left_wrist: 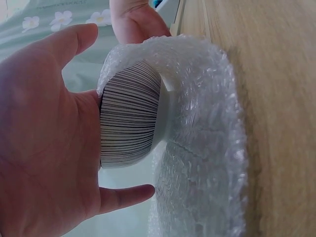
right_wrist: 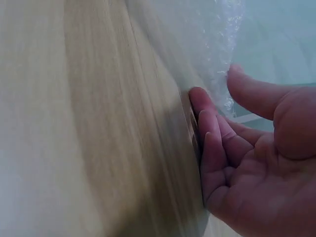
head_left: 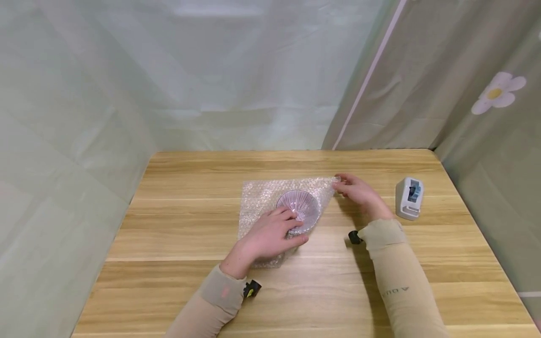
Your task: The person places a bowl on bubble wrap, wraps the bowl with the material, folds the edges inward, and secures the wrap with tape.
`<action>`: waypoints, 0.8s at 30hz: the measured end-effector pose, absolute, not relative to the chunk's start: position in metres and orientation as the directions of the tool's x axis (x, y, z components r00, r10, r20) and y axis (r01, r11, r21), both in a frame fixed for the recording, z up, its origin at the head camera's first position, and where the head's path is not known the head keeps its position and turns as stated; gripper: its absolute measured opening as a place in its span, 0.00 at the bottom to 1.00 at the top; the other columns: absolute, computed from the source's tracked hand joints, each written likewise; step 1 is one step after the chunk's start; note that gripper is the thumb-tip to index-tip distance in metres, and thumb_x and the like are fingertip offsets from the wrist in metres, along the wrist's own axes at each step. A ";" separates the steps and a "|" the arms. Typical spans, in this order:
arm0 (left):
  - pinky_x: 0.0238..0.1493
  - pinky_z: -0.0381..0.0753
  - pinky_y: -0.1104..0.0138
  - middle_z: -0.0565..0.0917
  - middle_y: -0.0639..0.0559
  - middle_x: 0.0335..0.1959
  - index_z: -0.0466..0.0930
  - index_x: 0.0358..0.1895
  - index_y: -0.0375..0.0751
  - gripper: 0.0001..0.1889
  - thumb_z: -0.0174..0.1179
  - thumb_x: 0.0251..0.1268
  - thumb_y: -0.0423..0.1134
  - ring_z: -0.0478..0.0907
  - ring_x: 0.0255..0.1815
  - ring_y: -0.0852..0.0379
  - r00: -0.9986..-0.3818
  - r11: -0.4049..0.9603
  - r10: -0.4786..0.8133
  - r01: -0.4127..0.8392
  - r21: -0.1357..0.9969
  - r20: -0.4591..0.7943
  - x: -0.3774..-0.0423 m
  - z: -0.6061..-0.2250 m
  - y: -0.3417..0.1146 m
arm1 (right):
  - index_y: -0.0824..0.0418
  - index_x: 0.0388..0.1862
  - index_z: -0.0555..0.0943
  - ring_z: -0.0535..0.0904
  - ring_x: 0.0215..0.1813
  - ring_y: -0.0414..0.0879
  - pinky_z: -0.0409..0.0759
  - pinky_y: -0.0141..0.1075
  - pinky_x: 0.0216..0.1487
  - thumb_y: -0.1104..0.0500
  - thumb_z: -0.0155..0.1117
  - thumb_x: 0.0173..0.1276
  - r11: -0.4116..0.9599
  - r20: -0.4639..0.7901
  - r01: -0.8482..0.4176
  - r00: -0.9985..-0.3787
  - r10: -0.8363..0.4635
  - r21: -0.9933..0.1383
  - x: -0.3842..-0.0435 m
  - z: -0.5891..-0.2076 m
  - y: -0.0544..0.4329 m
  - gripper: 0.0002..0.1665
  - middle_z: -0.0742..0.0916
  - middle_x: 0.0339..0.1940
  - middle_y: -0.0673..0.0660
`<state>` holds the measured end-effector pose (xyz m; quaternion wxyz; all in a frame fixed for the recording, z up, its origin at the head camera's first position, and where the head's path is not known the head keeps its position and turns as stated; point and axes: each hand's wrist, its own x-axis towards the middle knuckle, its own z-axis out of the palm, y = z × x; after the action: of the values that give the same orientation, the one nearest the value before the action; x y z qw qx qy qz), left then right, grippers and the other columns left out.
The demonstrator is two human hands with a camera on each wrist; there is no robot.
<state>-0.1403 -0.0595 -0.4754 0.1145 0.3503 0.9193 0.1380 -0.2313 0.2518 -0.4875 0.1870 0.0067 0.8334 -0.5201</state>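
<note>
A bowl with thin dark stripes on its side sits on a sheet of bubble wrap on the wooden table. My left hand rests over the bowl's near rim with its middle fingers inside. In the left wrist view, the thumb and little finger of that hand stand spread, apart from the bowl. At the sheet's far right corner my right hand pinches the bubble wrap, lifting that corner off the table. The right wrist view has the thumb of this hand on one side of the wrap and fingers on the other.
A white tape dispenser stands on the table's right side, beyond the right forearm. Curtains hang behind the table's far edge and along its sides. A small black device sits at the left wrist, another at the right.
</note>
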 end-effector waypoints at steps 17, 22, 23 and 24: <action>0.79 0.66 0.46 0.75 0.52 0.77 0.80 0.74 0.54 0.36 0.44 0.80 0.73 0.63 0.81 0.49 -0.731 0.716 0.674 0.613 0.334 -0.106 -0.138 -0.476 -0.059 | 0.68 0.53 0.80 0.75 0.48 0.50 0.74 0.39 0.51 0.52 0.64 0.82 0.522 -0.329 0.244 -0.942 -0.074 -0.817 -0.228 -0.483 0.242 0.18 0.83 0.42 0.54; 0.78 0.67 0.46 0.75 0.52 0.76 0.80 0.74 0.54 0.35 0.45 0.80 0.72 0.63 0.81 0.49 -0.735 0.717 0.670 0.607 0.342 -0.101 -0.137 -0.475 -0.060 | 0.69 0.53 0.80 0.76 0.47 0.48 0.75 0.38 0.51 0.53 0.63 0.83 0.492 -0.321 0.241 -0.943 -0.084 -0.836 -0.228 -0.485 0.242 0.17 0.83 0.39 0.52; 0.78 0.67 0.45 0.75 0.52 0.76 0.80 0.74 0.54 0.35 0.45 0.80 0.72 0.63 0.81 0.49 -0.736 0.718 0.669 0.606 0.343 -0.102 -0.137 -0.475 -0.060 | 0.69 0.54 0.80 0.76 0.47 0.48 0.75 0.39 0.52 0.53 0.63 0.83 0.490 -0.319 0.238 -0.944 -0.086 -0.838 -0.228 -0.485 0.241 0.18 0.83 0.39 0.51; 0.78 0.67 0.45 0.75 0.52 0.76 0.80 0.73 0.54 0.35 0.45 0.80 0.72 0.63 0.81 0.49 -0.736 0.718 0.669 0.605 0.344 -0.103 -0.136 -0.475 -0.060 | 0.69 0.54 0.80 0.76 0.47 0.48 0.75 0.39 0.52 0.54 0.63 0.83 0.486 -0.319 0.239 -0.944 -0.088 -0.841 -0.227 -0.484 0.241 0.18 0.83 0.39 0.51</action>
<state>-0.1365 -0.0601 -0.4753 0.1104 0.3463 0.9202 0.1452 -0.2273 0.2412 -0.4844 0.1618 0.0448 0.8467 -0.5049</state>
